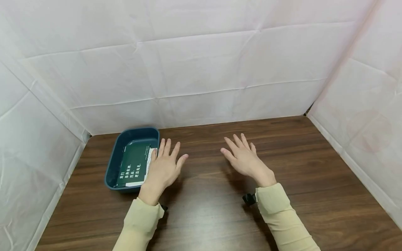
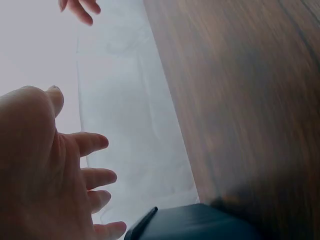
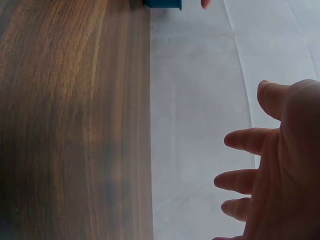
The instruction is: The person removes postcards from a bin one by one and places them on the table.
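Observation:
Both hands hover flat over a dark wooden table point(image 1: 204, 209), fingers spread and holding nothing. My left hand point(image 1: 164, 167) is beside the right rim of a dark blue plastic tray point(image 1: 125, 137), its little finger over the tray's edge. In the tray lies a dark green packet point(image 1: 133, 165) with white print and a white end flap. My right hand point(image 1: 243, 157) is at the table's middle, a hand's width from the left. The left wrist view shows the left hand point(image 2: 60, 175) and a tray corner point(image 2: 190, 222); the right wrist view shows the right hand point(image 3: 270, 170).
White sheet walls point(image 1: 201, 69) close in the table at the back, left and right. Pale yellow sleeves point(image 1: 276, 212) cover both forearms, with a small black device at each wrist. The blue tray point(image 3: 162, 4) peeks in at the top of the right wrist view.

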The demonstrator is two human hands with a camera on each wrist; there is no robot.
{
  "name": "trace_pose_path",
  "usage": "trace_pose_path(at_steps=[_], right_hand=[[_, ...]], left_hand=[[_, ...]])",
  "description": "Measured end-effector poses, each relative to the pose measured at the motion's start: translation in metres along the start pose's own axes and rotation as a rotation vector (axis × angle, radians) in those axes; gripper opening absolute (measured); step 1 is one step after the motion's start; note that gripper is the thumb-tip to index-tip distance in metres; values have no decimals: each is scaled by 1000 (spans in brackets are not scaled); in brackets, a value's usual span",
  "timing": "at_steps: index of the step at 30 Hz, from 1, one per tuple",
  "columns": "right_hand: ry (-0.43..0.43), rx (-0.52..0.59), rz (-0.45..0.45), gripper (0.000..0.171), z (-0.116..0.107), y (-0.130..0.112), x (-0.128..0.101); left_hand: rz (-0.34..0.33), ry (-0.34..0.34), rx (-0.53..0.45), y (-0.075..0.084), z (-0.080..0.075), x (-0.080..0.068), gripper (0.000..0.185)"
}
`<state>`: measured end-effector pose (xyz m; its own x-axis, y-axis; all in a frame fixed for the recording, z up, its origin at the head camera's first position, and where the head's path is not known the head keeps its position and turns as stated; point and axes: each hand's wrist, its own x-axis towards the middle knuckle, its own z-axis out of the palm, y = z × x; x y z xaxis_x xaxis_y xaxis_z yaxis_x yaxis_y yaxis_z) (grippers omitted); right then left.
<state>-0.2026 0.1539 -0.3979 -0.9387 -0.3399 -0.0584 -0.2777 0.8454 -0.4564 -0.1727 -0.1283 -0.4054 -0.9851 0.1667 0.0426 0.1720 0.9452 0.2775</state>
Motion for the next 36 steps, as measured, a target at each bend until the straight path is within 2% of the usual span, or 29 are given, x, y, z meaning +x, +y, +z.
trace_pose_path(at_steps=[9, 13, 22, 28, 32, 36], right_hand=[[-4, 6, -20, 69, -2, -3, 4], [-6, 14, -34, 68, -2, -5, 4], [-11, 41, -91, 69, -5, -10, 8], [-52, 74, -117, 68, -6, -19, 11], [-66, 66, -169, 66, -6, -25, 13], [-78, 41, -230, 64, -6, -31, 14]], left_hand=[[-10, -1, 7, -14, -14, -7, 71], [-19, -9, -30, -25, -25, -12, 75], [3, -16, -116, -62, -59, -20, 72], [-29, -34, -241, -90, -76, -26, 69], [-47, 4, -251, -105, -79, -28, 69], [-119, 69, -198, -117, -77, -29, 69]])
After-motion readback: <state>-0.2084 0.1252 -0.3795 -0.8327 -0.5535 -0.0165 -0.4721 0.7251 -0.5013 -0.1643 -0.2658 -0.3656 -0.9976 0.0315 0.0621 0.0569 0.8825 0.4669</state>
